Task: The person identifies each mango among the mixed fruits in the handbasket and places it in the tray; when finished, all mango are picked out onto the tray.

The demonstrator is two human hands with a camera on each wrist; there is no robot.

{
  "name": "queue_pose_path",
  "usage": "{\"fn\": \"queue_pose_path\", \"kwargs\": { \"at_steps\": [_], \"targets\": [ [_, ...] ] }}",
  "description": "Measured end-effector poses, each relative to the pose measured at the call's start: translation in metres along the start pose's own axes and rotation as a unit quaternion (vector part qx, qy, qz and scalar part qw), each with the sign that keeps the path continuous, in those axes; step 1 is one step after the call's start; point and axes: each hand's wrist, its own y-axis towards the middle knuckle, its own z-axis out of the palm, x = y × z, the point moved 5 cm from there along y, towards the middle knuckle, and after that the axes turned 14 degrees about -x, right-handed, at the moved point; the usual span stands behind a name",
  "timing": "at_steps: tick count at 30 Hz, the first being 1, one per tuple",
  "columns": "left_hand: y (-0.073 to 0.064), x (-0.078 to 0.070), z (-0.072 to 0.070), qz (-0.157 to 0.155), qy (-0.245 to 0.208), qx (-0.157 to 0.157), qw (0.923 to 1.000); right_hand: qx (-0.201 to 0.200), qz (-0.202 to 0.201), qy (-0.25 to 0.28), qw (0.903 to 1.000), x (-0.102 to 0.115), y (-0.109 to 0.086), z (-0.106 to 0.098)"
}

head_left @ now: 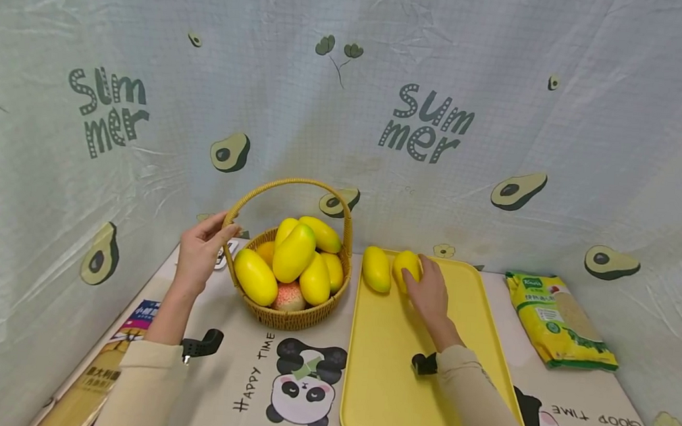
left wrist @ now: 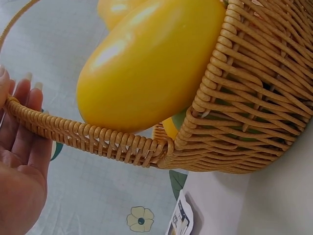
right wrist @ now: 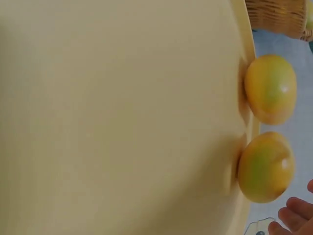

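Observation:
A woven basket (head_left: pixel 294 319) with an arched handle (left wrist: pixel 83 137) holds several yellow mangoes (head_left: pixel 294 253) and a red-speckled, peach-like fruit (head_left: pixel 289 297). My left hand (head_left: pixel 198 256) holds the left side of that handle, its thumb on one side and fingers on the other. On the yellow tray (head_left: pixel 389 368), two mangoes lie side by side at the far end. Beside the right-hand mango (right wrist: pixel 266 167) is my right hand (head_left: pixel 428 292); the right wrist view shows its fingertips slightly apart from the fruit. The other mango (head_left: pixel 376 269) lies to its left.
A yellow-green Knorr packet (head_left: pixel 559 321) lies right of the tray. At the left edge is a long printed food package (head_left: pixel 92 374), partly behind my left sleeve. A small white-edged packet (left wrist: pixel 182 215) lies behind the basket's left side. A patterned curtain (head_left: pixel 301 104) hangs behind.

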Motion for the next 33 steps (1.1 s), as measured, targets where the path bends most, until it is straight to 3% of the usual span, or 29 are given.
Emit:
{"fn": "queue_pose_path", "kwargs": {
  "at_steps": [12, 22, 33],
  "targets": [
    [-0.001, 0.001, 0.0, -0.003, 0.001, -0.003, 1.0, -0.022, -0.071, 0.068, 0.995, 0.039, -0.005, -0.007],
    [-0.001, -0.003, -0.001, -0.001, 0.005, -0.002, 1.0, 0.011, -0.104, 0.122, 0.987, 0.083, -0.018, 0.003],
    [-0.002, -0.003, 0.0, 0.006, 0.001, -0.001, 1.0, 0.056, -0.121, 0.13, 0.9825, 0.119, -0.049, 0.03]
  ]
}}
